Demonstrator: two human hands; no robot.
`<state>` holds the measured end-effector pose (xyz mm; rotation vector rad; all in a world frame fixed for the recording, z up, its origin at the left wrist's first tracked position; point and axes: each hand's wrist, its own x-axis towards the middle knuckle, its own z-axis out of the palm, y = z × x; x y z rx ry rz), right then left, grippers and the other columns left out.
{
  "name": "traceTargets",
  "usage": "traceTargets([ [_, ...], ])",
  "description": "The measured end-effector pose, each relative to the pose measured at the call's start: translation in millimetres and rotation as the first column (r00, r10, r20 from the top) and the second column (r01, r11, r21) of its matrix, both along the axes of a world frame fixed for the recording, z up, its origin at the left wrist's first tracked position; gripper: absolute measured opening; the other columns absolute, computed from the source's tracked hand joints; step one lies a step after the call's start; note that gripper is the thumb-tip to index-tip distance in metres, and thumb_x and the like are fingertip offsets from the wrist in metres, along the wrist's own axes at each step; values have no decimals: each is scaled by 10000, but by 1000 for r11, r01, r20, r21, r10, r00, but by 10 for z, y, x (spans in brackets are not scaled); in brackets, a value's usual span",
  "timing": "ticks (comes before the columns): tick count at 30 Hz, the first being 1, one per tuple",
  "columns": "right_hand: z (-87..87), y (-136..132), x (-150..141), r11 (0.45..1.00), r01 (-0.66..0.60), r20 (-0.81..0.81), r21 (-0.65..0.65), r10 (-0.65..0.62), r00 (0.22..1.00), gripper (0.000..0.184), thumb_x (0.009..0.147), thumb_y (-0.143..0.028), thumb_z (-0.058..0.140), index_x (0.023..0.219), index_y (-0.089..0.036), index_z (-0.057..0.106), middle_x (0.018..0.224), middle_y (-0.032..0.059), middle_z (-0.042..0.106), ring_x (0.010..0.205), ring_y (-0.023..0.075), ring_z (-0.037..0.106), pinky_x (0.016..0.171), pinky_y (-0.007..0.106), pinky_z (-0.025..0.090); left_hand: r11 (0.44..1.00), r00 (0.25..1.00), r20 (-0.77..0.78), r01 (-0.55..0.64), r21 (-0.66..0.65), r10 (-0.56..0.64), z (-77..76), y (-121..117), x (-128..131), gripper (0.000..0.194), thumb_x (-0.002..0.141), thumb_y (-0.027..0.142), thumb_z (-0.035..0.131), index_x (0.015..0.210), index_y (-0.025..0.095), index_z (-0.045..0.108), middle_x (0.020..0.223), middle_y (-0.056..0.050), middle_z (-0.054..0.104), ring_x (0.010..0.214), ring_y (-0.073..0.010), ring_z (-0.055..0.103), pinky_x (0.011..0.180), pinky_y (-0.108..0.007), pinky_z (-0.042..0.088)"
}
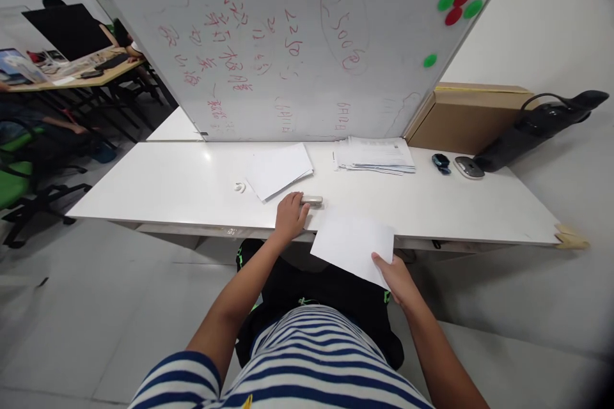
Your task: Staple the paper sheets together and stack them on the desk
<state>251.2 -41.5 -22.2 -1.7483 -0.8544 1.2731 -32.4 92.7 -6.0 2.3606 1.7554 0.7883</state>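
Near the front edge of the desk, my left hand [290,214] is closed around the left end of a small pale grey stapler [313,200]. The stapler lies on the desktop, its left part hidden under my fingers. My right hand [396,275] pinches white paper [355,244] at its near right corner, thumb on top. This paper reaches over the desk edge, its far part above the desktop; I cannot tell how many sheets it is. Beyond my left hand lie more white sheets [281,169], slightly fanned, beside a small white curved thing [240,187].
A whiteboard [268,77] with red writing and magnets stands along the back of the white desk [158,185]. Against it lies a stack of printed papers [374,154]. To the right are a cardboard box [470,118], a watch [440,163], a mouse [469,167] and a dark bottle [532,131].
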Motion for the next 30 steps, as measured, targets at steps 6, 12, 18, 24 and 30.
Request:
traceTargets([
  [6, 48, -12, 14, 998, 44, 48, 45, -46, 998, 363, 749, -354, 693, 1059, -166, 722, 983, 97, 759, 1021, 308, 700, 805, 371, 590, 1000, 1000, 2, 6, -4, -6, 26, -23, 26, 424, 999, 366, 366, 1358, 165, 467, 1348, -137, 556, 1269, -274, 496, 1068, -436, 393],
  [12, 90, 23, 54, 990, 136, 3, -34, -136, 991, 409, 774, -392, 690, 1089, -131, 684, 1141, 135, 715, 1042, 291, 695, 854, 377, 579, 1000, 1000, -1, 9, 1, -9, 43, -25, 25, 410, 987, 325, 384, 1351, 154, 468, 1338, -137, 556, 1257, -269, 500, 1067, -428, 400],
  [18, 105, 21, 86, 984, 159, 19, -84, -158, 987, 400, 762, -377, 707, 1060, -112, 689, 1112, 150, 722, 1015, 302, 703, 828, 384, 588, 999, 1000, -10, -4, -33, 4, 42, -24, 35, 420, 988, 313, 362, 1368, 163, 460, 1356, -143, 543, 1267, -284, 494, 1070, -453, 394],
  [24, 118, 51, 140, 977, 185, -106, -109, -196, 975, 365, 762, -347, 719, 1051, -127, 686, 1108, 132, 727, 1002, 288, 706, 892, 392, 569, 999, 1000, -11, -13, -48, 12, 58, -33, 47, 426, 988, 321, 362, 1375, 172, 457, 1367, -137, 536, 1273, -282, 487, 1082, -451, 386],
  [30, 265, 238, 306, 976, 190, -42, -107, -195, 980, 337, 756, -341, 725, 1025, -142, 684, 1113, 139, 724, 1012, 299, 698, 895, 404, 567, 999, 1000, -10, -14, -46, 13, 57, -28, 57, 420, 980, 317, 380, 1366, 173, 463, 1355, -138, 540, 1271, -282, 487, 1087, -445, 382],
])
